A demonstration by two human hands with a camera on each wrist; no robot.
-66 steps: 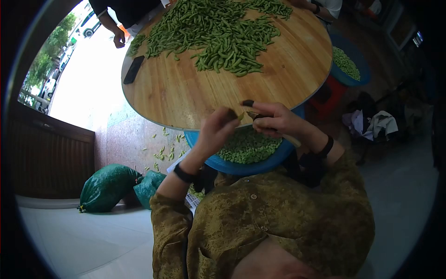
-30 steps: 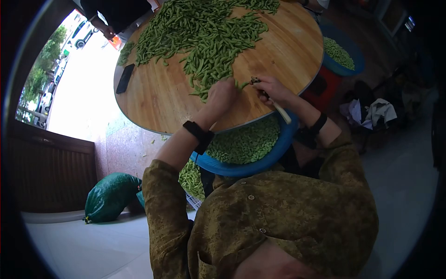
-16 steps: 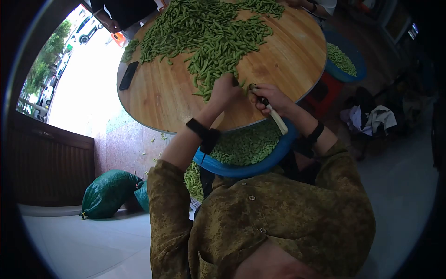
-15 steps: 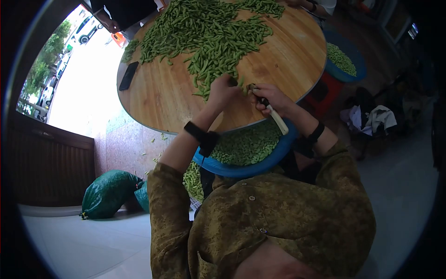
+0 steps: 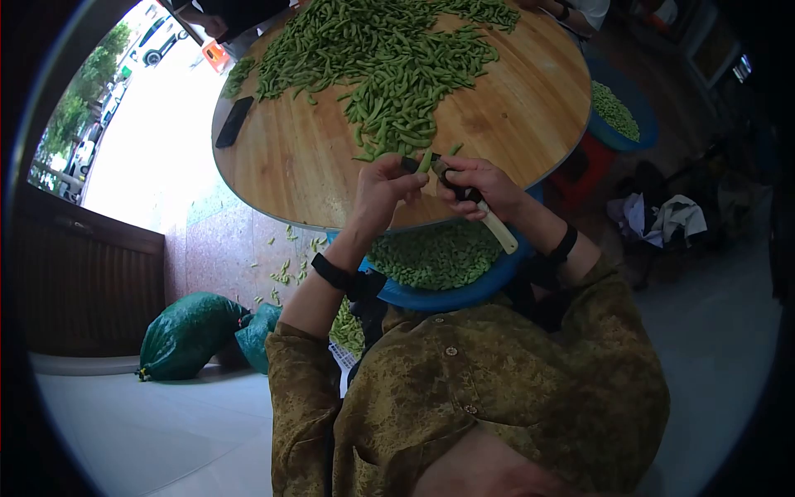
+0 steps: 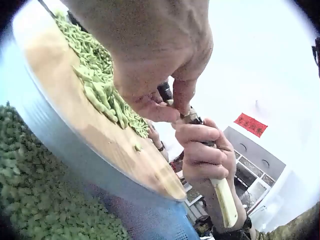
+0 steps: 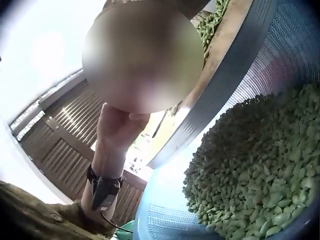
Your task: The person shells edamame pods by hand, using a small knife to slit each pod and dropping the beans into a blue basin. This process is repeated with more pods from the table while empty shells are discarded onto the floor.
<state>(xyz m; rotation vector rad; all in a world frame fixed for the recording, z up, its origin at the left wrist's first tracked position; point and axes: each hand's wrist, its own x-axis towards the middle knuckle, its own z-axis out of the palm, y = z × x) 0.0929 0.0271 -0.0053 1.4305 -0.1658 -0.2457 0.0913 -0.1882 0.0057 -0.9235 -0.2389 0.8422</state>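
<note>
My left hand (image 5: 379, 197) pinches a green bean pod (image 5: 426, 161) over the near edge of the round wooden table (image 5: 281, 178). Dark covering shows on one of its fingertips. Close against it, my right hand (image 5: 484, 184) grips a knife (image 5: 500, 232) whose pale handle points back toward me. Its dark, metallic front end meets the left fingertips in the left wrist view. A blurred patch hides the work in the right wrist view. Below both hands, a blue basin (image 5: 426, 300) holds many shelled green beans (image 7: 250, 175). Beyond them lies a large heap of pods (image 5: 389, 91).
A black phone-like slab (image 5: 234, 122) lies at the table's left. Another blue basin (image 5: 650, 137) of beans stands to the right. Green sacks (image 5: 195, 335) and scattered pods (image 5: 283, 272) are on the floor at left. Other people stand or sit across the table.
Both hands first went out to the heap's near end, then came back toward the table edge. The left hand now has a fresh green pod; the knife stays in the right.
</note>
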